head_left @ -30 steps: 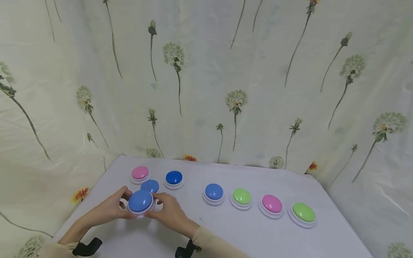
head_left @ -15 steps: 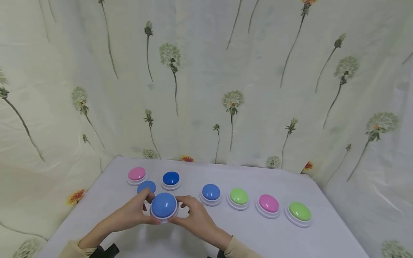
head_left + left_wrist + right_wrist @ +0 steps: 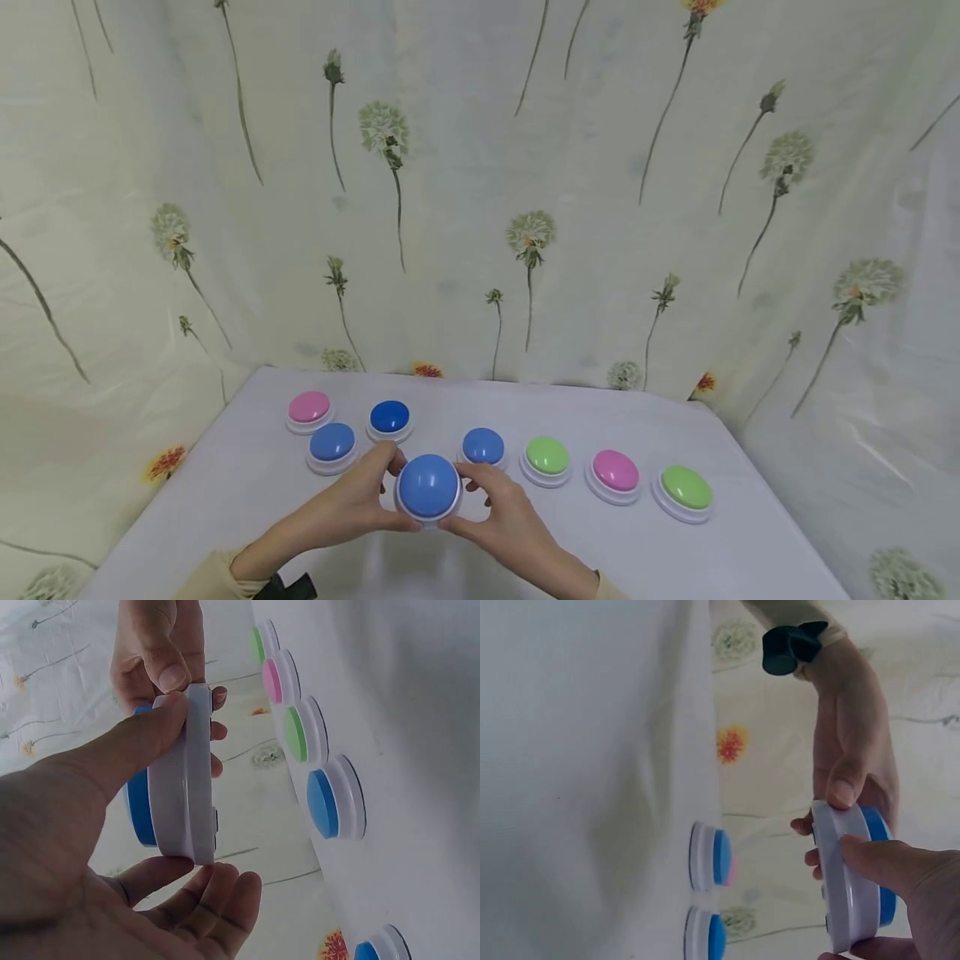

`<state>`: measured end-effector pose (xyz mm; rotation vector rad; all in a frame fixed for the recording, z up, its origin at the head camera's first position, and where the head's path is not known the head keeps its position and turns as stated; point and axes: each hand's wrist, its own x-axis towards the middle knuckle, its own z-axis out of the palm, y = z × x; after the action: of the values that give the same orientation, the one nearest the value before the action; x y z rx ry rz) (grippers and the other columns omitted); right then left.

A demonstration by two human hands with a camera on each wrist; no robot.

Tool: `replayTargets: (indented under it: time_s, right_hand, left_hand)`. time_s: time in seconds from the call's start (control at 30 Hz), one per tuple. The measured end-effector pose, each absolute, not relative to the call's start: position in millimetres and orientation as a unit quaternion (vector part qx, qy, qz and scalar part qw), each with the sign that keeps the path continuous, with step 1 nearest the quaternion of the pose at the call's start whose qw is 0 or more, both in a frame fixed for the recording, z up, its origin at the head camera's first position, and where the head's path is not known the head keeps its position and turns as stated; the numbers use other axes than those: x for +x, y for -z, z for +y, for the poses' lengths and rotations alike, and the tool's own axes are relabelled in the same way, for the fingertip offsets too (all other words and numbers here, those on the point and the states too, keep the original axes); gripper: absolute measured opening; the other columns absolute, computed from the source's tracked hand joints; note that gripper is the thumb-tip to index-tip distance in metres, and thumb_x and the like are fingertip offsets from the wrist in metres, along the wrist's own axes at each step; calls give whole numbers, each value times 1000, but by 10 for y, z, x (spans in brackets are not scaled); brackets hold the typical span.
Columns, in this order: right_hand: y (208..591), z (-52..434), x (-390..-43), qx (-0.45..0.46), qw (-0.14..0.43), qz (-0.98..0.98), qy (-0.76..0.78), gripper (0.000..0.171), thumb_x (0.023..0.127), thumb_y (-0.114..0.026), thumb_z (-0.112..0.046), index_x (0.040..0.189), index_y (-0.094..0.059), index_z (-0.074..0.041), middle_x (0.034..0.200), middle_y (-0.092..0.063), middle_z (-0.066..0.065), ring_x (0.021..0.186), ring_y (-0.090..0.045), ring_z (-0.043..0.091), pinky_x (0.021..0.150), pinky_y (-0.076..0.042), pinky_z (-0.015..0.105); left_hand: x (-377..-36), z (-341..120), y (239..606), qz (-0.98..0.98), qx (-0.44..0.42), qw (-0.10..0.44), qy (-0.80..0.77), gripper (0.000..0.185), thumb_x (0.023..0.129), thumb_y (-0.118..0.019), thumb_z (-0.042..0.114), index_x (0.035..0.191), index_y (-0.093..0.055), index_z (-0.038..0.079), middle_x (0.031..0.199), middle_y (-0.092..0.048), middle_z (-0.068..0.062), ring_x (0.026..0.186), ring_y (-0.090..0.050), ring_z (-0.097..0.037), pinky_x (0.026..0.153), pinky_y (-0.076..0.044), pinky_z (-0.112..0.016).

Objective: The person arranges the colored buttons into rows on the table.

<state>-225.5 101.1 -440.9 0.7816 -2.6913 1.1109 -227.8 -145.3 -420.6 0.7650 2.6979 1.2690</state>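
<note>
At the left end of the counter [image 3: 660,567], taking the held button as the clock's centre, a pink push button [image 3: 309,407] sits at ten o'clock. A lighter blue push button [image 3: 332,442] lies just nearer, and a dark blue push button [image 3: 389,416] stands at eleven. The left hand [image 3: 348,507] grips the nine o'clock side of the raised blue push button [image 3: 428,486], thumb and fingers on its white base. The right hand [image 3: 510,518] grips the three o'clock side the same way. Both wrist views show the underside well off the counter, so the button appears to be in mid-carry. Rightward come another blue push button [image 3: 483,446] at two o'clock, a green push button [image 3: 547,455] between two and three, then a second pink push button [image 3: 615,471] and an end green push button [image 3: 686,487], both near three.

A second ago the raised button was in front of the lighter blue one; it has now travelled toward three o'clock. That neighbour is uncovered, while the right hand partly hides the two o'clock button's base.
</note>
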Motion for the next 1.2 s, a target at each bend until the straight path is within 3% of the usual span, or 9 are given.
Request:
replayTargets:
  time_s: [0.33,0.67,0.87,1.2]
  right_hand:
    - [4426,1313,-2184,241,81,-896,-363,64,74,-76,-55,130,-58,-30,117,-63,-13,98,-59,13,72,-50,24]
    - [4625,1555,-2271,232,60,-901,-361,62,74,-78,-51,125,-62,-19,111,-66,-9,98,-60,19,74,-50,29]
    - [4751,1663,-2371,243,49,-906,-344,60,74,-78,-49,124,-64,-17,112,-68,-6,97,-62,15,75,-50,30]
    - [4985,1773,-2564,268,3,-901,-341,59,73,-81,-42,118,-66,-8,107,-69,1,94,-64,19,79,-54,34]
  left_hand:
    - [-2328,-1138,4267,878,275,29,-390,65,69,-85,44,112,-46,14,107,-51,1,103,-50,-17,89,-49,-42]
    - [-2414,-855,4476,883,265,36,-386,62,68,-85,42,110,-51,12,107,-53,1,104,-49,-18,92,-48,-43]
    - [-2501,-747,4617,883,252,51,-393,61,66,-87,41,107,-53,11,105,-54,0,100,-51,-16,88,-49,-39]
    - [-2671,-642,4935,879,236,97,-404,58,64,-89,35,101,-52,10,94,-54,1,84,-51,-11,75,-47,-24]
